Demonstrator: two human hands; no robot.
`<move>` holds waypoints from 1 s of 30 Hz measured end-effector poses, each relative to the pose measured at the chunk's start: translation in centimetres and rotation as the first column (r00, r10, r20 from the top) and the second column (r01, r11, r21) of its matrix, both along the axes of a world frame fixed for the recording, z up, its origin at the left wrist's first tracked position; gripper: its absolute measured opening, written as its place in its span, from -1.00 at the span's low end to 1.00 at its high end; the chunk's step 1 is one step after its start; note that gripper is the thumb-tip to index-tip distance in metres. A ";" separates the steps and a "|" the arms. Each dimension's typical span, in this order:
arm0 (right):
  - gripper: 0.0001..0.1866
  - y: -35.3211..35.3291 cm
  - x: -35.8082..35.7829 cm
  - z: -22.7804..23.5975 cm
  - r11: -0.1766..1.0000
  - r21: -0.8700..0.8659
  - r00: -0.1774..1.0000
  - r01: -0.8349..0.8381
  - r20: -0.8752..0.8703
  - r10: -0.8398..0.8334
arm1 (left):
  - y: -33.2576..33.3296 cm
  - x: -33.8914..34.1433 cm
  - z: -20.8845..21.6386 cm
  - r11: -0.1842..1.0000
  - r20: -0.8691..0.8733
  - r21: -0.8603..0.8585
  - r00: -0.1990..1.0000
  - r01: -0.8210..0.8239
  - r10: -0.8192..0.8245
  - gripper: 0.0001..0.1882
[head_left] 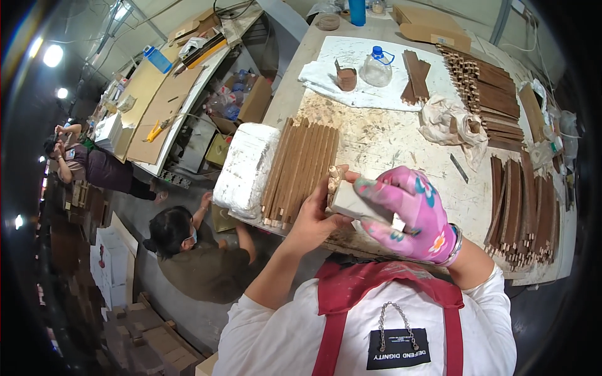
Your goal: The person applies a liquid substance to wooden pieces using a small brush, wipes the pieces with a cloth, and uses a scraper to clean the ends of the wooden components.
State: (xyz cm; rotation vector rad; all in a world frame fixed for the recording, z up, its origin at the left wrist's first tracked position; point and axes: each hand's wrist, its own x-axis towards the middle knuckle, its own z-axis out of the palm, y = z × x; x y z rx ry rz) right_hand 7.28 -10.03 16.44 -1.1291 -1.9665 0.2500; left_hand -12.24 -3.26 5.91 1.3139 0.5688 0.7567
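Observation:
My bare left hand (316, 216) is closed round a small bunch of wooden strips (333, 182), whose pale, notched ends point up toward me. In a pink flowered glove, my right hand (414, 216) grips a whitish rectangular block (357, 203). The block lies against or just beside the strips, and my left fingertips are close to its edge. Both hands are over the table's near edge. Left of them, a row of long brown wooden strips (301, 166) lies beside a white wrapped bundle (246, 166).
Stacked brown strips (523, 207) line the table's right side, with more strips (498, 94) behind. A cloth (454, 125), blade (459, 168), clear jug (377, 67) and brown roll (346, 79) lie on the table (382, 141). A person (194, 254) crouches at left; another (91, 164) stands farther off.

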 end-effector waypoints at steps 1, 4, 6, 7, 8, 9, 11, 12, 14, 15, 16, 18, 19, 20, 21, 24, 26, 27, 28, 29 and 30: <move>-0.55 0.1 -0.2 0.0 0.998 0.058 0.998 0.000 0.064 -0.004 | 0.0 0.0 0.1 0.996 0.079 -0.094 0.997 0.010 -0.002 -0.15; -0.53 0.7 0.0 -0.4 0.995 0.103 0.990 0.009 0.137 -0.024 | 0.7 -0.2 0.0 0.999 0.067 -0.030 0.998 0.022 -0.020 -0.13; -0.52 1.6 0.4 -1.1 0.990 0.130 0.984 0.060 0.158 -0.081 | 0.8 -0.5 0.1 0.999 0.031 0.031 0.999 0.026 -0.027 -0.12; -0.52 2.1 0.7 -1.3 0.982 0.156 0.973 0.110 0.185 -0.138 | 0.8 -0.6 0.3 0.999 -0.010 -0.014 0.999 0.038 -0.038 -0.12; -0.55 2.7 1.1 -1.2 0.982 0.111 0.963 0.154 0.205 -0.174 | 0.8 -0.6 0.6 0.997 -0.053 -0.058 0.997 0.048 -0.051 -0.12; -0.59 3.4 1.4 -1.4 0.977 0.082 0.960 0.194 0.188 -0.207 | 1.0 -0.4 0.4 0.997 -0.061 -0.057 0.996 0.061 -0.064 -0.12; -0.63 4.9 2.7 -2.7 0.974 0.001 0.968 0.227 0.107 -0.225 | 2.2 0.3 -0.7 0.995 0.214 0.000 0.972 0.102 -0.099 -0.11; -0.64 4.8 3.0 -3.4 0.969 -0.120 0.973 0.215 -0.056 -0.223 | 2.5 0.5 -1.3 0.993 0.223 -0.015 0.969 0.115 -0.108 -0.11; -0.64 4.3 4.1 -4.7 0.969 -0.126 0.964 0.214 -0.133 -0.230 | 2.3 1.2 -4.6 0.996 0.057 0.027 0.994 0.087 -0.089 -0.12; -0.64 3.7 4.5 -5.2 0.968 -0.135 0.950 0.210 -0.208 -0.235 | 1.7 1.6 -6.1 0.995 -0.108 0.070 0.992 0.065 -0.058 -0.13; -0.63 3.0 4.9 -5.1 0.944 -0.274 0.926 0.185 -0.273 -0.261 | 1.0 2.1 -6.3 0.998 -0.131 -0.043 0.990 0.051 -0.056 -0.30; -0.61 2.1 6.0 -7.1 0.931 -0.308 0.893 0.194 -0.339 -0.298 | 1.2 3.3 -8.2 0.993 -0.048 -0.120 0.999 -0.007 0.002 -0.39; -0.62 1.4 6.8 -7.7 0.916 -0.336 0.872 0.220 -0.352 -0.339 | 1.8 4.1 -8.8 0.980 0.030 -0.189 0.998 -0.054 0.061 -0.48; -0.63 0.8 7.6 -8.2 0.919 -0.286 0.878 0.271 -0.317 -0.357 | 2.0 5.2 -7.1 0.955 0.151 -0.291 0.983 -0.061 0.109 -0.52; -0.65 -0.1 8.1 -8.5 0.902 -0.318 0.849 0.291 -0.349 -0.397 | 2.5 6.0 -5.2 0.929 0.274 -0.371 0.955 -0.006 0.116 -0.44; -0.65 -2.6 8.9 -8.1 0.867 -0.306 0.790 0.393 -0.370 -0.488 | 4.2 7.6 -0.2 0.851 0.465 -0.498 0.880 0.166 0.100 -0.25; -0.64 -4.0 8.7 -7.5 0.864 -0.234 0.830 0.445 -0.254 -0.496 | 4.1 8.6 2.2 0.834 0.437 -0.519 0.897 0.187 0.070 -0.23; -0.62 -4.7 8.6 -7.1 0.861 -0.154 0.851 0.486 -0.141 -0.506 | 4.0 9.2 3.2 0.819 0.404 -0.535 0.914 0.206 0.034 -0.22; -0.60 -5.5 8.3 -6.8 0.877 -0.119 0.871 0.466 -0.109 -0.478 | 3.8 9.8 3.6 0.783 0.404 -0.573 0.915 0.240 0.015 -0.24; -0.60 -6.0 7.8 -6.2 0.892 -0.040 0.892 0.450 -0.025 -0.451 | 3.5 10.3 3.9 0.727 0.423 -0.630 0.906 0.272 0.027 -0.27; -0.58 -6.6 7.4 -5.9 0.907 -0.031 0.907 0.420 0.017 -0.420 | 3.5 10.8 3.8 0.691 0.423 -0.664 0.906 0.287 0.031 -0.29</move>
